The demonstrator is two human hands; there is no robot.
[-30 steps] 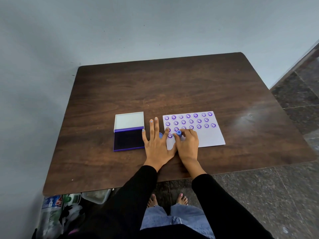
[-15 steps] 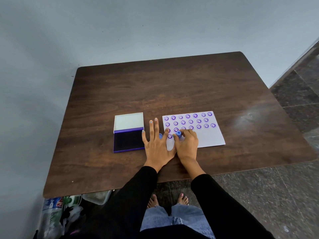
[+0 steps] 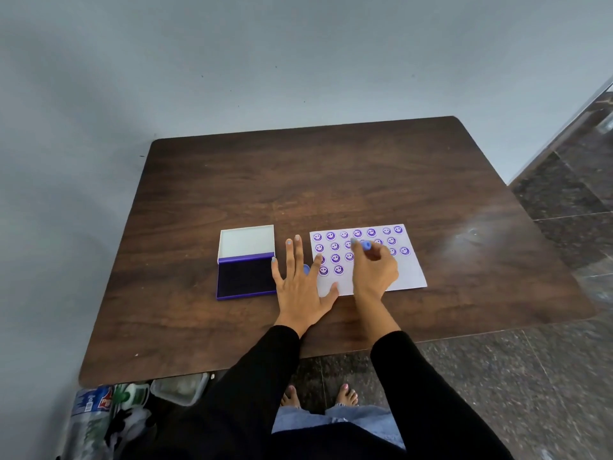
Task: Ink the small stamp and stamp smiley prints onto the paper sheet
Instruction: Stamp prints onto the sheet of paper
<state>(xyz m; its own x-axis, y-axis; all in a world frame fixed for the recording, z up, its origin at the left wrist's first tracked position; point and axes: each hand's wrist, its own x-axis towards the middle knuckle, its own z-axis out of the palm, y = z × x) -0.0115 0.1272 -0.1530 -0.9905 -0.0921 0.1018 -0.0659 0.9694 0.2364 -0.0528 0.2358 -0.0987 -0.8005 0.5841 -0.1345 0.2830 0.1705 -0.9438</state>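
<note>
A white paper sheet [image 3: 409, 275] lies on the dark wooden table [image 3: 331, 180], covered with several purple smiley prints in rows. My right hand [image 3: 374, 270] is over the sheet, fingers pinched on the small blue stamp [image 3: 366, 245], which looks lifted and blurred above the third row. My left hand [image 3: 298, 280] lies flat with spread fingers, its thumb and palm edge on the sheet's left margin. A small blue cap [image 3: 306, 269] peeks out beside the left hand. The open ink pad [image 3: 246, 276], dark purple with a white lid, sits left of that hand.
The table's near edge runs just below my wrists. Under the table at the left lie plastic bottles [image 3: 96, 406] and a clear container [image 3: 180, 388]. Dark stone floor [image 3: 547, 376] lies to the right, a pale wall behind.
My right hand has lifted the stamp off the fourth row and moved it up and to the right. A new print shows where it stood. The left hand stays flat.
</note>
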